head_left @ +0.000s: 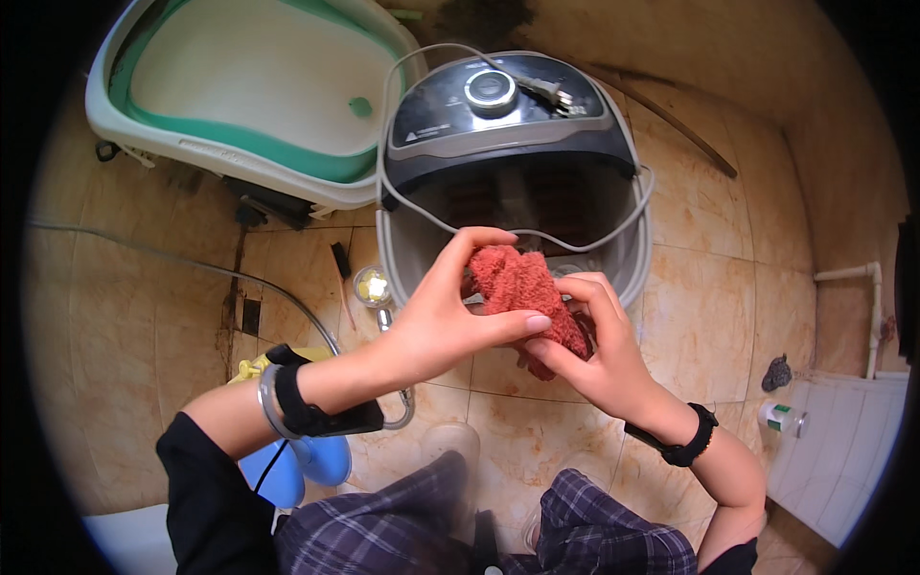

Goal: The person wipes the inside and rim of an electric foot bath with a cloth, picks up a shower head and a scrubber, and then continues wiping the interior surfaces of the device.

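A bunched red terry cloth (519,296) is between both hands, above the near rim of a grey and black foot spa tub (643,244). My left hand (474,302) grips its left side, with the thumb across the front. On its lower right side, my right hand (589,338) pinches it between thumb and fingers. The tub's power cord (611,241) loops across the opening, and its plug (553,97) lies on the black top beside a round dial (491,90). The cloth and hands hide part of the near rim.
A white and green baby bathtub (251,147) stands at the upper left. A metal shower hose (287,291), a brush (340,260) and blue slippers (327,460) are on the left. At the right are a white-capped bottle (783,420), a scouring pad (777,374) and a white pipe (875,316).
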The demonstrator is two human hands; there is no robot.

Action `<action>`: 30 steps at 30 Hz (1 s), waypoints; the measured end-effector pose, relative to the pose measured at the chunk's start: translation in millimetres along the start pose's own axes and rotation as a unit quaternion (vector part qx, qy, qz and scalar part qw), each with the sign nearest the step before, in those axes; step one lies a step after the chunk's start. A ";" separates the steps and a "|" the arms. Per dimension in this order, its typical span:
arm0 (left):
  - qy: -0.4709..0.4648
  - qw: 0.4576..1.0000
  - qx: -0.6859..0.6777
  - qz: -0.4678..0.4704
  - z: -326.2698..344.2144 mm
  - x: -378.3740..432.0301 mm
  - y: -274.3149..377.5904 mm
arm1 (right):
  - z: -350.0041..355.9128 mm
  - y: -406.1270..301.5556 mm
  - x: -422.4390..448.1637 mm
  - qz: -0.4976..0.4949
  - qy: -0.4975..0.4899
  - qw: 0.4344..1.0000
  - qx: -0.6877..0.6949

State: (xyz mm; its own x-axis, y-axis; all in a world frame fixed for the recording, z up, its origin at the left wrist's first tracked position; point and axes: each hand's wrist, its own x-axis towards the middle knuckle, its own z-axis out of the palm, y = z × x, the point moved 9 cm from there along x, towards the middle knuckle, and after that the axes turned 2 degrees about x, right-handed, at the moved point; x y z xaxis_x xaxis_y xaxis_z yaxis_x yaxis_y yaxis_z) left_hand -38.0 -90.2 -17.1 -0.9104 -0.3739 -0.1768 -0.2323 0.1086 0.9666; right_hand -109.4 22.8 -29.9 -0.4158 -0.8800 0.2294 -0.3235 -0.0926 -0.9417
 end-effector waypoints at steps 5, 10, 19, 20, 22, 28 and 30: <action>-0.033 0.999 -0.003 -0.035 21.1 7.2 -1.7 | -24.0 25.6 -22.8 0.089 0.033 0.985 0.145; 0.003 0.994 -0.105 0.031 31.4 -5.1 -13.2 | -22.3 38.3 -34.9 0.156 0.069 0.932 0.319; 0.010 0.998 -0.050 0.049 23.2 -32.3 -23.5 | 5.6 26.1 -29.0 0.096 -0.029 0.976 0.196; 0.007 0.998 -0.034 0.059 21.9 -35.7 -24.2 | 8.7 26.2 -27.6 0.083 -0.035 0.975 0.205; -0.005 0.998 -0.037 0.050 20.0 -41.8 -24.2 | 8.5 29.0 -22.6 0.068 -0.038 0.974 0.212; 0.000 0.997 0.012 0.081 16.8 -56.3 -17.8 | 17.7 29.9 -25.0 0.095 -0.055 0.925 0.365; -0.004 0.995 0.035 0.089 15.4 -57.3 -16.7 | 16.8 23.3 -25.4 0.130 -0.076 0.923 0.354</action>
State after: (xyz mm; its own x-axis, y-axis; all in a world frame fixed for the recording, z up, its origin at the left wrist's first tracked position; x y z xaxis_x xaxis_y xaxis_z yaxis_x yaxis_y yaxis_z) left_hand 12.8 -56.4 -26.0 -0.9419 -0.3359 -0.0054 -0.0899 0.2365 0.9675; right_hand -92.2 35.2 -61.8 -0.2592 -0.9657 -0.0130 0.4285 -0.1029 -0.8977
